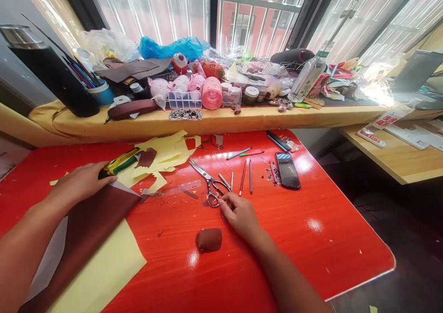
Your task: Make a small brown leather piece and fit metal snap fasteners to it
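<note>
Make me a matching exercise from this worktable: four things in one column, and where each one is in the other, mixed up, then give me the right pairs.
Things
1. Scissors
2. Phone
3. Large yellow sheet
4. Small brown piece

Places
A. Partly covered by the brown material near the left hand
B. Between the large yellow sheet and the right forearm
C. With its handle loops at the fingers of the right hand
D. Beside scattered small bits

Right pairs: 1-C, 2-D, 3-A, 4-B
</note>
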Available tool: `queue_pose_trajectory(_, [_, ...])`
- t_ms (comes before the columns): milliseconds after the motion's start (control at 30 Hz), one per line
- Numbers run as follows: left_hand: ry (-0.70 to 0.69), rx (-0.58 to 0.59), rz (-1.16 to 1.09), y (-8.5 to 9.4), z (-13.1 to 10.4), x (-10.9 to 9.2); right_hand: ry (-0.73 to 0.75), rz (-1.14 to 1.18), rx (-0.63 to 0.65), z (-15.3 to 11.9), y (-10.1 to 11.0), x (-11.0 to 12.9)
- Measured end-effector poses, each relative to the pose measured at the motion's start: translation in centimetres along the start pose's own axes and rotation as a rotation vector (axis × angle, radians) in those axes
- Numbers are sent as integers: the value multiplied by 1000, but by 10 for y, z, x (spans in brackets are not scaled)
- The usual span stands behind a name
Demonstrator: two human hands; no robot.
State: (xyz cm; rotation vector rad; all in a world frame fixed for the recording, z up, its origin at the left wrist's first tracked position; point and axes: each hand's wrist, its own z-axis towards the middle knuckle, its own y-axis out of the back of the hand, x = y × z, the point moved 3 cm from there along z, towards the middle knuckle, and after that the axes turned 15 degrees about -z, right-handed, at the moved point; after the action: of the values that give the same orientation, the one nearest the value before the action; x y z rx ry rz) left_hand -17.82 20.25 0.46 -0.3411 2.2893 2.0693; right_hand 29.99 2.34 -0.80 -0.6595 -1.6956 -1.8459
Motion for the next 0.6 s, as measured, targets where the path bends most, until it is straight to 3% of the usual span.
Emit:
queue_pose_trajectory(100, [-63,46,34,-5,3,3,-14,13,3,0,1,0])
queue_pose_trajectory(267, [-112,43,78,2,-3,-2,-8,21,-7,-1,1,1])
queue_pose_trajectory(433, [-80,59,95,8,-9,-2,6,3,-9,-1,0,0])
queue_pose_trajectory(600, [-106,-4,-2,12,-6,5,4,-8,-20,-1,0,-1])
